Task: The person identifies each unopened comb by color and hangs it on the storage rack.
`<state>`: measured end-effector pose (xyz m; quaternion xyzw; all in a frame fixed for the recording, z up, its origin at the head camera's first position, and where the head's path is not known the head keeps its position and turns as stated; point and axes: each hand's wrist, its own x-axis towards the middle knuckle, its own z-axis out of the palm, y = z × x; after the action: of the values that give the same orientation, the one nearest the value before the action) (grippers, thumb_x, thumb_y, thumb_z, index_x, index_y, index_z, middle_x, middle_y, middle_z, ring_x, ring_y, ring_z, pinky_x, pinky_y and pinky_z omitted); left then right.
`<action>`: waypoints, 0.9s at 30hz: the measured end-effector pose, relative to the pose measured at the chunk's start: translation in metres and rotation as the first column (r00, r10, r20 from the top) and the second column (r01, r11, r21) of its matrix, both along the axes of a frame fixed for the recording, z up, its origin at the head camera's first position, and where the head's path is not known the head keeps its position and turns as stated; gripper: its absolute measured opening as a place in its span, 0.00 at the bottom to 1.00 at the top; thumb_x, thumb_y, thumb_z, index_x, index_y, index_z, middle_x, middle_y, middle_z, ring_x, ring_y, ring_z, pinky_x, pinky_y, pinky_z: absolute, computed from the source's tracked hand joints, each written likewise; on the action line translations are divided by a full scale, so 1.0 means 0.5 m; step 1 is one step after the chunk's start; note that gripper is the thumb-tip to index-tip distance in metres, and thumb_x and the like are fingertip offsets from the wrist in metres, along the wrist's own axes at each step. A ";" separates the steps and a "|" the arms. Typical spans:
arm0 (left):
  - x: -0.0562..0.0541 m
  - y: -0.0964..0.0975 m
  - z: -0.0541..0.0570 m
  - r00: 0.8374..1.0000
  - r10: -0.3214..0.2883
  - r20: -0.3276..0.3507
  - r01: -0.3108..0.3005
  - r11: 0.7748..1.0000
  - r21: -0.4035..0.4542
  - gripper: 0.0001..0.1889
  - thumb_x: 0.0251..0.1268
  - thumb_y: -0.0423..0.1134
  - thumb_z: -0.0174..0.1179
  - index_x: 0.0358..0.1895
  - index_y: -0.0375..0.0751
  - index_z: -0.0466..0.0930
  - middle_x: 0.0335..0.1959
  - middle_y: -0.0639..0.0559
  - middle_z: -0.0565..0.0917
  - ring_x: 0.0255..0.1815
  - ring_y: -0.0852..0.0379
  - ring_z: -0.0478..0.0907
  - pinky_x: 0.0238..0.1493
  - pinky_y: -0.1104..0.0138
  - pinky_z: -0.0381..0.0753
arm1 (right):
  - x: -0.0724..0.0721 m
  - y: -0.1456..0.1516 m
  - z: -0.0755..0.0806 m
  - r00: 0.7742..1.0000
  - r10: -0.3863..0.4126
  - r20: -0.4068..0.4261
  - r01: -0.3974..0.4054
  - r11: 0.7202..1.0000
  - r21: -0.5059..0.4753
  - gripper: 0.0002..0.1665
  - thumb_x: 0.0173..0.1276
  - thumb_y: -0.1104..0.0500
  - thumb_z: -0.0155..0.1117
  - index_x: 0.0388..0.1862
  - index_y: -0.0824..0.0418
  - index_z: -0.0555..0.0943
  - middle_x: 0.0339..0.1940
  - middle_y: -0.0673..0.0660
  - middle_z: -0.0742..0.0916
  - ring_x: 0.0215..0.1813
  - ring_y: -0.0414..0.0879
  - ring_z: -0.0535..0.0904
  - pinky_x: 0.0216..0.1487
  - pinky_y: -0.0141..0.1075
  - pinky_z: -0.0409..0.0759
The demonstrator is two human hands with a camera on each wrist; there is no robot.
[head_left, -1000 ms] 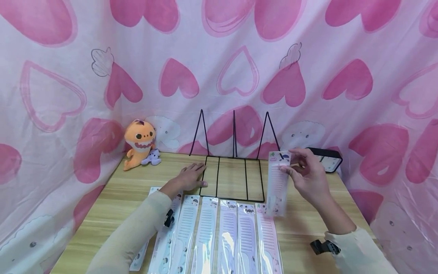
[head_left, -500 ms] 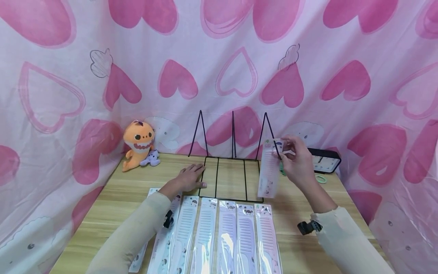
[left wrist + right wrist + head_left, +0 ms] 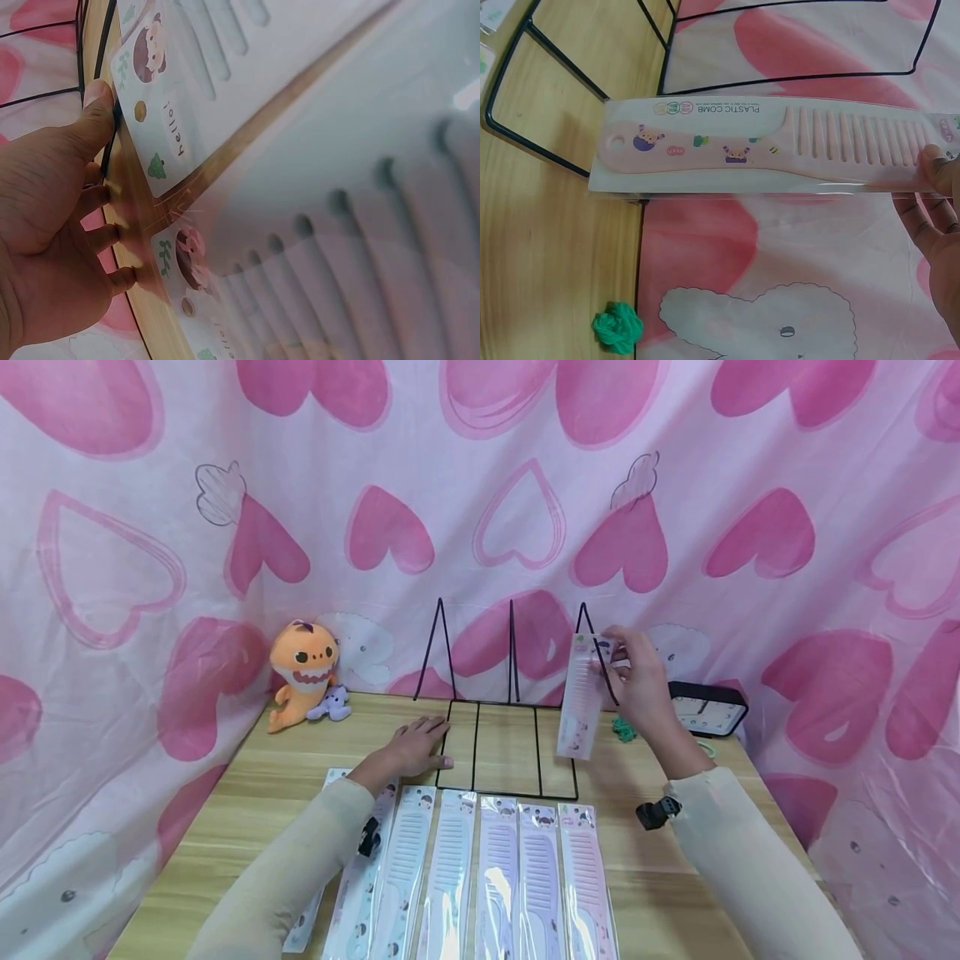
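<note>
My right hand (image 3: 641, 681) pinches the upper end of a pink comb in a clear package (image 3: 579, 714), thumb on its front in the right wrist view. The package hangs upright at the right prong of a black wire display rack (image 3: 476, 747). That prong's sloping wire crosses the package's top in the head view, its lower part in front. My left hand (image 3: 412, 750) lies with spread fingers at the left edge of the rack's base. In front of the rack lies a row of packaged combs: blue-green (image 3: 450, 868), purple (image 3: 540, 877) and pink (image 3: 585, 872). My left sleeve partly covers the leftmost ones.
An orange shark plush (image 3: 303, 664) with a small purple toy (image 3: 330, 703) sits at the back left. Behind the right hand stands a black clock (image 3: 708, 710), with a green scrunchie (image 3: 618, 328) nearby. A heart-printed curtain (image 3: 390, 531) hangs behind the table.
My right hand has carried the pink comb up and left from beside the rack to the right prong, its wire now crossing the package's top. The left hand has stayed put.
</note>
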<state>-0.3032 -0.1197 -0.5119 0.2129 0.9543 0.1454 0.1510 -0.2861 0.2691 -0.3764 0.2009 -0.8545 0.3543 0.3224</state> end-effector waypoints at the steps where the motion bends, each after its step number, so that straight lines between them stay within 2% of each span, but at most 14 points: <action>1: 0.000 0.000 0.001 1.000 -0.002 -0.007 0.002 1.000 -0.006 0.44 0.85 0.58 0.60 0.91 0.41 0.55 0.94 0.42 0.52 0.95 0.34 0.45 0.92 0.35 0.49 | -0.004 0.000 0.002 1.000 0.000 0.000 0.000 1.000 0.003 0.29 0.72 0.76 0.72 0.69 0.67 0.76 0.56 0.71 0.81 0.51 0.63 0.86 0.47 0.08 0.74; 4: 0.001 -0.002 -0.001 1.000 -0.001 -0.012 0.001 1.000 -0.010 0.43 0.85 0.59 0.59 0.91 0.41 0.55 0.94 0.42 0.52 0.94 0.34 0.46 0.91 0.34 0.50 | -0.017 0.000 0.005 1.000 -0.002 0.006 0.002 1.000 0.012 0.29 0.72 0.77 0.72 0.69 0.67 0.76 0.58 0.71 0.81 0.52 0.63 0.86 0.47 0.08 0.74; 5: 0.002 -0.001 -0.001 1.000 0.000 -0.009 0.000 1.000 -0.008 0.43 0.85 0.59 0.59 0.91 0.41 0.55 0.94 0.42 0.53 0.94 0.34 0.46 0.91 0.34 0.50 | -0.021 0.000 0.006 1.000 -0.008 0.013 0.008 1.000 0.016 0.29 0.72 0.76 0.72 0.70 0.67 0.76 0.58 0.71 0.81 0.52 0.63 0.86 0.47 0.11 0.78; 8: 0.001 -0.001 -0.002 1.000 0.007 0.003 -0.007 1.000 0.001 0.43 0.85 0.58 0.60 0.91 0.42 0.55 0.94 0.42 0.52 0.94 0.34 0.46 0.91 0.34 0.49 | -0.034 0.002 0.005 0.998 -0.023 0.056 0.021 0.999 0.030 0.30 0.74 0.76 0.70 0.72 0.65 0.75 0.61 0.70 0.81 0.55 0.63 0.85 0.53 0.32 0.92; 11: 0.003 0.001 -0.003 1.000 0.012 0.005 -0.012 1.000 0.006 0.43 0.85 0.58 0.60 0.91 0.42 0.55 0.94 0.41 0.52 0.94 0.34 0.46 0.92 0.34 0.49 | -0.045 0.003 0.003 0.995 -0.031 0.090 0.028 0.999 0.038 0.30 0.76 0.75 0.69 0.73 0.64 0.74 0.61 0.69 0.80 0.57 0.64 0.84 0.55 0.57 0.92; 12: 0.003 0.001 -0.004 1.000 0.014 0.005 -0.014 1.000 0.006 0.43 0.85 0.58 0.60 0.91 0.42 0.55 0.94 0.42 0.52 0.94 0.34 0.46 0.92 0.35 0.48 | -0.049 0.004 0.003 0.995 -0.029 0.097 0.025 0.999 0.038 0.30 0.76 0.75 0.69 0.74 0.64 0.73 0.61 0.70 0.79 0.57 0.65 0.84 0.56 0.60 0.92; 17: -0.009 -0.004 -0.019 1.000 0.020 0.017 -0.020 0.999 0.039 0.45 0.82 0.60 0.62 0.91 0.45 0.56 0.94 0.44 0.53 0.95 0.35 0.44 0.92 0.33 0.47 | -0.058 0.003 0.009 0.992 -0.023 0.120 0.018 0.999 0.041 0.31 0.77 0.74 0.68 0.75 0.63 0.71 0.58 0.71 0.77 0.57 0.66 0.82 0.59 0.63 0.90; 19: -0.013 -0.004 -0.018 0.999 0.019 0.026 -0.020 0.999 0.044 0.46 0.81 0.61 0.63 0.91 0.45 0.56 0.94 0.44 0.53 0.95 0.35 0.44 0.91 0.33 0.47 | -0.062 0.002 0.011 0.992 -0.023 0.125 0.018 0.999 0.044 0.31 0.78 0.74 0.68 0.75 0.63 0.71 0.57 0.71 0.77 0.57 0.66 0.81 0.59 0.63 0.90; 21: -0.011 -0.005 -0.015 0.999 0.020 0.029 -0.021 0.999 0.043 0.45 0.82 0.61 0.63 0.91 0.45 0.56 0.94 0.44 0.52 0.95 0.35 0.44 0.92 0.33 0.46 | -0.065 0.001 0.013 0.992 -0.024 0.125 0.018 0.999 0.047 0.31 0.78 0.74 0.68 0.75 0.62 0.70 0.57 0.71 0.76 0.58 0.66 0.81 0.59 0.64 0.90; 24: -0.002 0.000 0.003 0.999 0.017 0.028 -0.017 1.000 0.023 0.44 0.83 0.58 0.62 0.91 0.42 0.56 0.94 0.42 0.52 0.95 0.34 0.44 0.91 0.33 0.47 | -0.068 -0.002 0.016 0.991 -0.025 0.128 0.020 0.999 0.041 0.30 0.79 0.73 0.67 0.75 0.62 0.70 0.58 0.72 0.76 0.58 0.66 0.81 0.60 0.63 0.90; 27: 0.001 0.000 0.005 1.000 0.013 0.018 -0.013 1.000 0.010 0.44 0.84 0.58 0.61 0.91 0.42 0.55 0.94 0.42 0.51 0.95 0.34 0.44 0.92 0.33 0.47 | -0.070 -0.005 0.018 0.990 -0.031 0.141 0.026 0.999 0.039 0.30 0.80 0.71 0.66 0.76 0.61 0.70 0.60 0.71 0.76 0.59 0.66 0.81 0.61 0.63 0.90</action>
<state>-0.3025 -0.1195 -0.5092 0.2061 0.9535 0.1533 0.1576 -0.3211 0.2667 -0.3673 0.1691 -0.8844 0.3472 0.2622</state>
